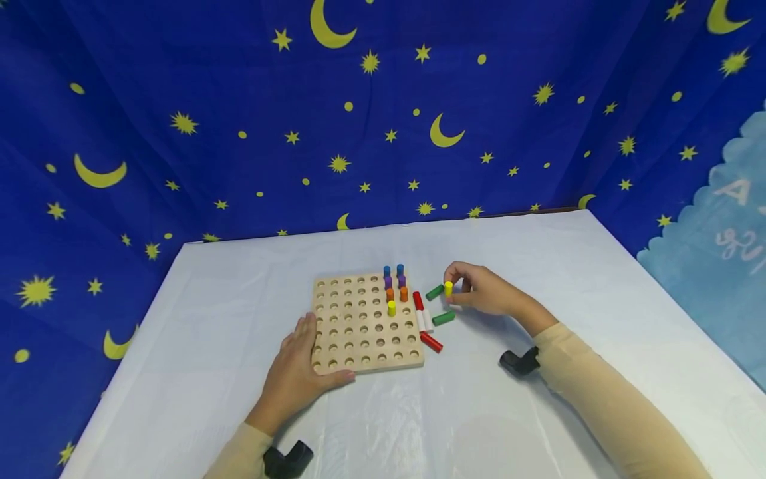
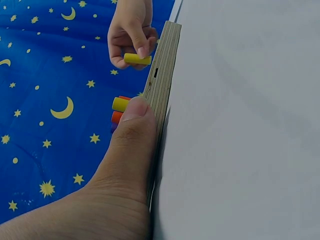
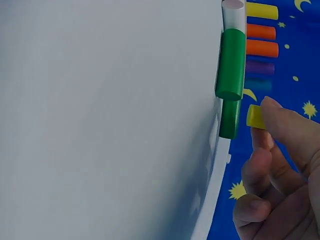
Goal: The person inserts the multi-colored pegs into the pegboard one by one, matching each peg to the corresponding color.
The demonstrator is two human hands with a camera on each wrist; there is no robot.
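A wooden pegboard (image 1: 364, 339) with rows of round holes lies on the table. My left hand (image 1: 293, 372) rests against its near-left corner, fingers along the left side and thumb (image 2: 132, 125) on the near edge. Off the board's right side, my right hand (image 1: 487, 291) pinches a yellow peg (image 1: 448, 289) between thumb and fingertips, upright in the head view. Another yellow peg (image 1: 391, 308) stands in the board, in front of pairs of orange (image 1: 403, 294), purple (image 1: 401, 282) and blue pegs (image 1: 400, 270) at the far right.
Loose pegs lie right of the board: two green, one at the far side (image 1: 434, 293) and one nearer (image 1: 443, 319), two red (image 1: 431, 342) and two white (image 1: 427, 320). A white cloth covers the table (image 1: 239, 293); a blue star-patterned curtain (image 1: 251, 100) hangs behind.
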